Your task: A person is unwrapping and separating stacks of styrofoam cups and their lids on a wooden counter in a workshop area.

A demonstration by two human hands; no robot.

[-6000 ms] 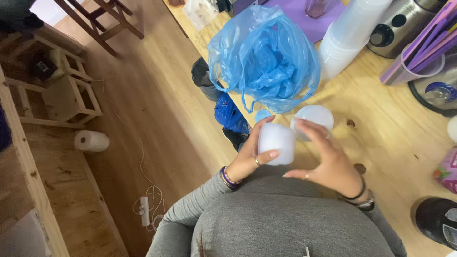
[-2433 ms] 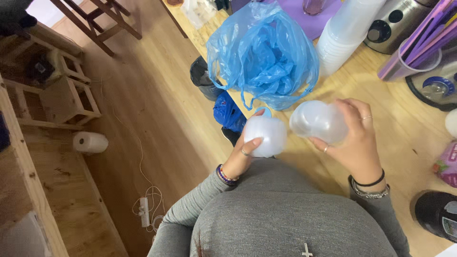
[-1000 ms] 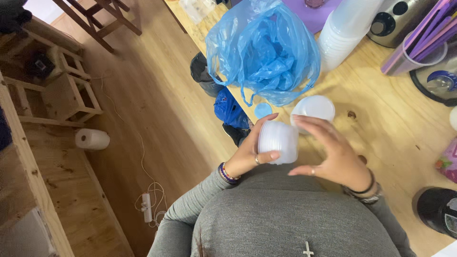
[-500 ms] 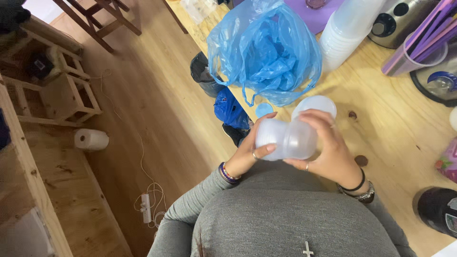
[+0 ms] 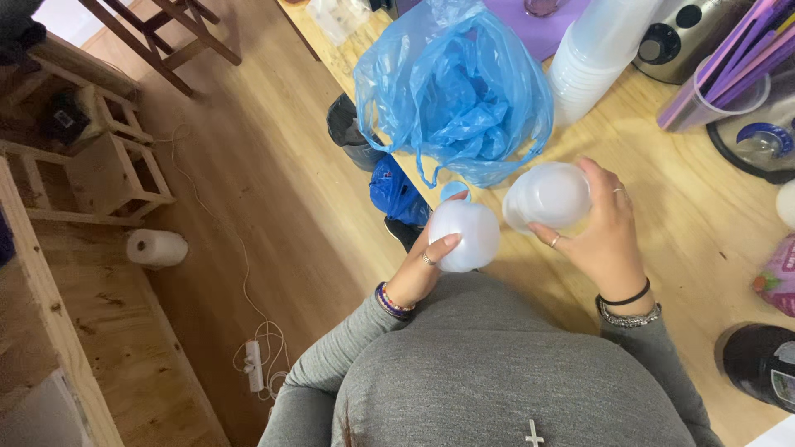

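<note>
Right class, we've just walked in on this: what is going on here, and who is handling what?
A person in a grey top stands at a wooden table, holding one translucent plastic cup in each hand. The left hand grips a cup near the table edge; the right hand holds another cup tipped on its side, apart from the first. Behind them lies a blue plastic bag, and a stack of similar cups stands beside it.

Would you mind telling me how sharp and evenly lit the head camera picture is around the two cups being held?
Head view: soft, even light, only faint shadows on the wooden table; no hard glare. The left hand with its translucent cup and the right hand with its clear cup look slightly soft. The blue plastic bag shows mild sheen. Straight lines bow near the frame edges, a wide-lens effect.
</note>
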